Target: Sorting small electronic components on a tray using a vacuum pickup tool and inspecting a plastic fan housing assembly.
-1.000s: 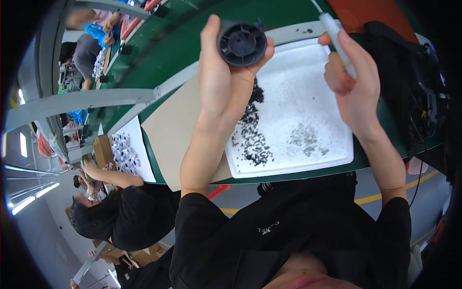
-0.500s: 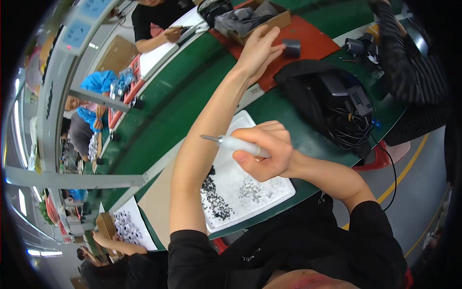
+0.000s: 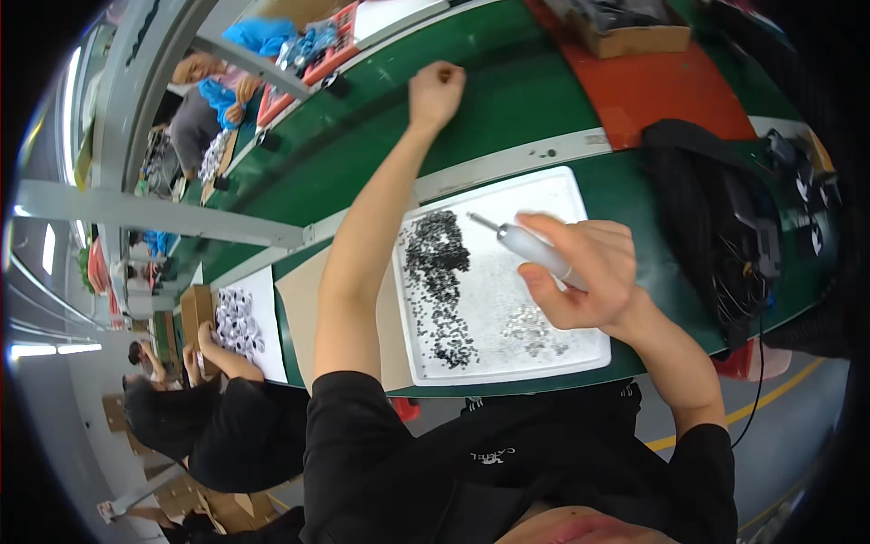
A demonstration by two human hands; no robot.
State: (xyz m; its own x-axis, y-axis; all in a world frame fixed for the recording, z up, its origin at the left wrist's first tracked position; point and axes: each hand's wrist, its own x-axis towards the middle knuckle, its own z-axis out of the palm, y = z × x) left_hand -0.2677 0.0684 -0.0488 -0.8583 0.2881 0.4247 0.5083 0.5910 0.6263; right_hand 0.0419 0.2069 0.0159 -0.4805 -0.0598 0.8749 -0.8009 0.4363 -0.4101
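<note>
My left hand (image 3: 438, 95) is closed, its fingers curled, above the green conveyor surface (image 3: 507, 91) beyond the tray. Whatever it may hold is hidden. My right hand (image 3: 594, 272) grips a white-handled screwdriver (image 3: 535, 249), whose thin metal tip points up and left over the white tray (image 3: 580, 363). Inside the tray, many tiny black parts (image 3: 439, 249) are heaped and scattered on the left side. Small silvery parts (image 3: 535, 331) lie at its lower right, below my right hand.
A tan board (image 3: 294, 290) lies left of the tray. A black bag (image 3: 689, 190) with cables sits to the right. Farther off, a cardboard box (image 3: 643, 41) stands on a red mat (image 3: 625, 100). Co-workers sit at the left, near white parts (image 3: 237, 322) on a sheet.
My left hand has drawn back from beside the dark cylinder on the red mat, its fingers curling closed. My right hand still grips the screwdriver. The view has turned left.
</note>
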